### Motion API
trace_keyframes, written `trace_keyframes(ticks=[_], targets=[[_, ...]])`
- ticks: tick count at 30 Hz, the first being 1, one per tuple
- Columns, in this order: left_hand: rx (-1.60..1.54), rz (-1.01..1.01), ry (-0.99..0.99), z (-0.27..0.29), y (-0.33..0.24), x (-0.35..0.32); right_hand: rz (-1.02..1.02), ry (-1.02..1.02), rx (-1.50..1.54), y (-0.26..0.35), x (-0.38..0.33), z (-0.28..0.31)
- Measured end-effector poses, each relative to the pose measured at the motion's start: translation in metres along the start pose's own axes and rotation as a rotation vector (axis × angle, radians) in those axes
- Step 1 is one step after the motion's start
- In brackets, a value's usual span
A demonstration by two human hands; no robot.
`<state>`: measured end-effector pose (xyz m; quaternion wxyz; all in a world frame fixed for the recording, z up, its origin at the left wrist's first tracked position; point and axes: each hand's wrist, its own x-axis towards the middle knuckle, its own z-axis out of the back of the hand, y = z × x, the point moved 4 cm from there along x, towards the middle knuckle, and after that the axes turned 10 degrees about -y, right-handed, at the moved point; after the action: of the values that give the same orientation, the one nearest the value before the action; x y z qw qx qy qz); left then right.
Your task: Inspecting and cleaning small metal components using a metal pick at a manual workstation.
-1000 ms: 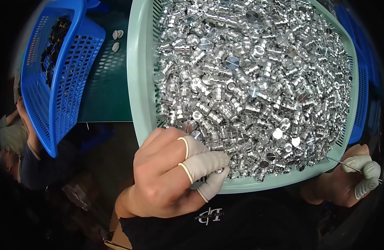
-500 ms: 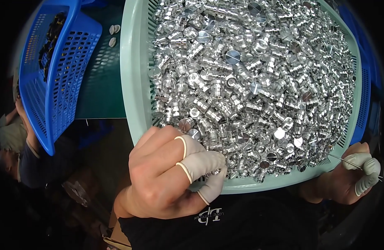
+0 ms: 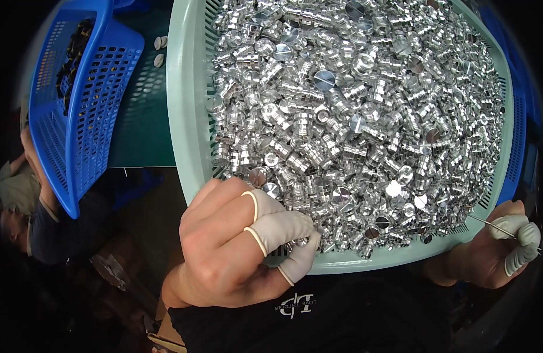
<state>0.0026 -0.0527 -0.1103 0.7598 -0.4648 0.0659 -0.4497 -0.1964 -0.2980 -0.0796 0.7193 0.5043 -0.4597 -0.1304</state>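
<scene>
Your left hand (image 3: 236,247) is at the near-left rim of the pale green basket (image 3: 186,106), fingers curled w/ white finger cots on thumb and two fingers; tips pinch closed on a small silver part (image 3: 304,241) right at the edge of the pile. The basket is heaped w/ short machined silver fittings (image 3: 354,117), grooved cylinders, some w/ flat slotted faces up, filling it nearly rim to rim. Your right hand (image 3: 498,250) sits just outside the basket's near-right corner, also w/ finger cots, closed around a thin metal pick (image 3: 489,225) whose tip points toward the basket wall. To the left, apart from the green one, a blue perforated basket (image 3: 83,112) is tilted up on its side w/ dark small parts (image 3: 71,59) in its far end. Between the two baskets you've got dark green bench (image 3: 139,117) w/ two small pale pieces (image 3: 159,50) near the far edge. Another person (image 3: 24,194) is low at far left, mostly in the dark.
</scene>
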Motion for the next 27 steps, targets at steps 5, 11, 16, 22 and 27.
trace_keyframes(ticks=[5,11,16,22,27], targets=[[-0.001,0.011,0.006,0.001,0.002,0.000,0.006,-0.006,-0.027,-0.002,0.000,-0.002],[0.009,0.019,0.006,0.007,0.002,0.006,0.072,0.061,-0.062,-0.001,0.006,-0.012],[0.025,0.045,-0.019,0.007,-0.009,0.011,-0.025,-0.036,-0.140,0.010,0.012,-0.033],[0.009,0.087,-0.110,0.000,-0.019,-0.001,-0.171,-0.041,0.032,0.012,0.008,-0.022],[0.075,0.067,-0.232,-0.002,-0.025,-0.010,-0.118,-0.070,0.192,0.019,0.000,-0.011]])
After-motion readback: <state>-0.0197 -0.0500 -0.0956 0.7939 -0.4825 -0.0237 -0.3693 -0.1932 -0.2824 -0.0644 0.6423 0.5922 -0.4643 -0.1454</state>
